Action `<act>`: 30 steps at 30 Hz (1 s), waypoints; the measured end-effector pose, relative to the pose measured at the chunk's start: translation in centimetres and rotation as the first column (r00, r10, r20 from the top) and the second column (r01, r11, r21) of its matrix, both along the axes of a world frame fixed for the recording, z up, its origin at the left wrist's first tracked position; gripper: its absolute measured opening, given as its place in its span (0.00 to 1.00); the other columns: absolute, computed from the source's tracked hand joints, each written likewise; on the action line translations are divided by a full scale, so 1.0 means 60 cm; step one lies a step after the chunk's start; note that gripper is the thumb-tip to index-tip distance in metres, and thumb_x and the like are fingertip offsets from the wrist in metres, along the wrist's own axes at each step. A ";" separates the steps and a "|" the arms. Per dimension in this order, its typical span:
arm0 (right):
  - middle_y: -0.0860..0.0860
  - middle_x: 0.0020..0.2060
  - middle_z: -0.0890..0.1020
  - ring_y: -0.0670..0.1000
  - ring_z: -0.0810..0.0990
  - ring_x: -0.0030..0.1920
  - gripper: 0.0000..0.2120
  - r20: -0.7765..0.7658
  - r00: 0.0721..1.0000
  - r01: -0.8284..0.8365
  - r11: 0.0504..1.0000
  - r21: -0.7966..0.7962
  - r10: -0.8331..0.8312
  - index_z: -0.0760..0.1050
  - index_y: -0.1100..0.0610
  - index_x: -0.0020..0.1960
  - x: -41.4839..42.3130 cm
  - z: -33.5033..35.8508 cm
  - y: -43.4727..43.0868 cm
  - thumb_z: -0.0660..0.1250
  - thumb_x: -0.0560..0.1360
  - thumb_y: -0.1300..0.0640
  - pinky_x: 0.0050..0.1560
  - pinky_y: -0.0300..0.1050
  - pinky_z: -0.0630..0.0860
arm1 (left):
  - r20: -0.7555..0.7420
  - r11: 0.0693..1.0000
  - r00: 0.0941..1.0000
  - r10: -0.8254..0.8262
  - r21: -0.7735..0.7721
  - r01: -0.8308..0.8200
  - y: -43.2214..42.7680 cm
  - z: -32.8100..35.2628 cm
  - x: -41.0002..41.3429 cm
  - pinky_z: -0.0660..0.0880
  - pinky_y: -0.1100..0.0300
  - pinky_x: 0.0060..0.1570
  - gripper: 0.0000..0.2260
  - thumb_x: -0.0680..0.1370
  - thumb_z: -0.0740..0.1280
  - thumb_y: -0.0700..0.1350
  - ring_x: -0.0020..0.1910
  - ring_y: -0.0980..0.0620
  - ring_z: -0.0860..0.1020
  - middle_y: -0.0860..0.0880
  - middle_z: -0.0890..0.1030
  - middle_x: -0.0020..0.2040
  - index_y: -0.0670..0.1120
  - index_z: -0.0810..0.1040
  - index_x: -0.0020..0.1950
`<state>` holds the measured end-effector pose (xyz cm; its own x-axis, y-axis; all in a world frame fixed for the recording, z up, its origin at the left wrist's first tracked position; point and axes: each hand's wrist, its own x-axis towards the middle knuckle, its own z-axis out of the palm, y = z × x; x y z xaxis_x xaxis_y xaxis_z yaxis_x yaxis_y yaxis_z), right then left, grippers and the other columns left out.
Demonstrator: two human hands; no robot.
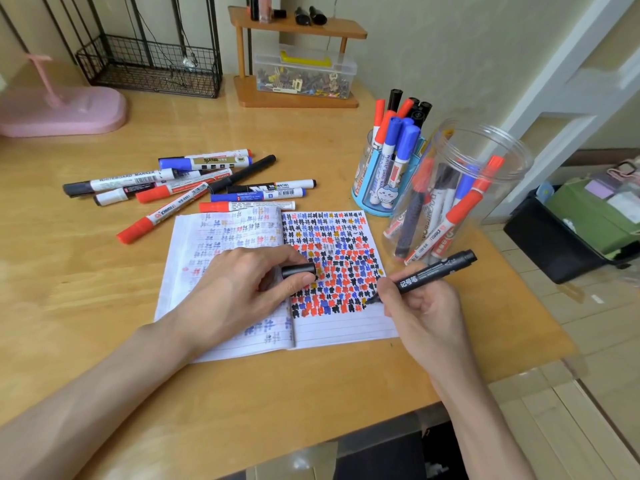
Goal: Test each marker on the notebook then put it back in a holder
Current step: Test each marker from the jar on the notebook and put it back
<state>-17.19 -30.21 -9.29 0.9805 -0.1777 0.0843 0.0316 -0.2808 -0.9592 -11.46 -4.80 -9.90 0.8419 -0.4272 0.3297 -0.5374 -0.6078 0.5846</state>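
An open notebook (239,237) lies on the wooden desk, its right page covered with black, red and blue marks. My right hand (420,311) grips an uncapped black marker (434,271), whose tip touches the right page near the lowest row of marks. My left hand (242,285) rests on the left page and pinches the marker's black cap (298,271). Several capped markers (194,185) lie loose behind the notebook. A blue holder (384,181) and a clear plastic jar (453,199), both at the right, hold several markers.
A pink stand (62,109) and a black wire basket (152,67) sit at the back left. A small wooden shelf (294,53) with a clear box of clips stands at the back centre. The desk's right edge drops to a floor with a dark bin (568,237).
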 end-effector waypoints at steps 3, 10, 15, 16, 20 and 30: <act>0.46 0.32 0.83 0.44 0.82 0.34 0.03 -0.014 1.000 -0.012 0.999 -0.050 0.012 0.79 0.56 0.47 0.001 -0.005 0.002 0.73 0.79 0.61 0.35 0.35 0.75 | 0.006 1.000 1.000 -0.005 0.003 0.005 -0.001 0.002 -0.001 0.62 0.67 0.30 0.16 0.81 0.63 0.64 0.32 0.58 0.75 0.63 0.74 0.30 0.56 0.82 0.57; 0.46 0.31 0.81 0.44 0.80 0.34 0.02 0.008 1.000 0.007 0.996 0.088 -0.008 0.80 0.61 0.48 0.001 0.000 -0.006 0.71 0.80 0.63 0.35 0.34 0.74 | 0.008 1.000 1.000 0.003 0.013 -0.003 0.000 0.003 -0.002 0.73 0.62 0.36 0.20 0.83 0.58 0.66 0.37 0.56 0.79 0.59 0.82 0.38 0.55 0.83 0.57; 0.51 0.35 0.80 0.46 0.79 0.35 0.07 0.083 0.997 -0.027 0.978 0.208 0.010 0.77 0.62 0.54 -0.002 0.010 -0.005 0.72 0.79 0.61 0.38 0.38 0.76 | -0.003 0.998 0.999 -0.048 -0.031 0.048 0.001 0.008 -0.003 0.76 0.59 0.54 0.17 0.86 0.56 0.58 0.55 0.60 0.81 0.60 0.82 0.57 0.54 0.80 0.66; 0.52 0.34 0.80 0.47 0.78 0.35 0.08 0.103 0.995 -0.023 0.974 0.224 0.000 0.77 0.62 0.54 -0.003 0.013 -0.005 0.73 0.78 0.60 0.38 0.40 0.77 | 0.001 0.996 0.998 -0.065 -0.055 0.065 0.002 0.011 -0.002 0.74 0.64 0.56 0.16 0.87 0.57 0.55 0.58 0.63 0.79 0.61 0.80 0.58 0.53 0.78 0.69; 0.57 0.36 0.81 0.51 0.76 0.34 0.08 0.132 0.991 -0.020 0.968 0.249 -0.013 0.79 0.61 0.54 -0.008 0.025 -0.002 0.73 0.77 0.59 0.37 0.41 0.76 | -0.019 0.982 0.991 -0.136 -0.137 0.132 -0.001 0.017 -0.003 0.75 0.62 0.56 0.15 0.85 0.63 0.50 0.57 0.57 0.81 0.57 0.81 0.56 0.51 0.78 0.71; 0.66 0.38 0.81 0.53 0.79 0.33 0.07 0.132 0.987 -0.126 0.951 0.281 0.092 0.81 0.57 0.50 0.000 0.048 0.035 0.70 0.77 0.53 0.33 0.40 0.72 | -0.140 0.958 0.984 -0.105 -0.280 0.063 0.001 0.007 -0.004 0.78 0.54 0.45 0.14 0.78 0.72 0.56 0.44 0.51 0.84 0.55 0.86 0.45 0.51 0.85 0.60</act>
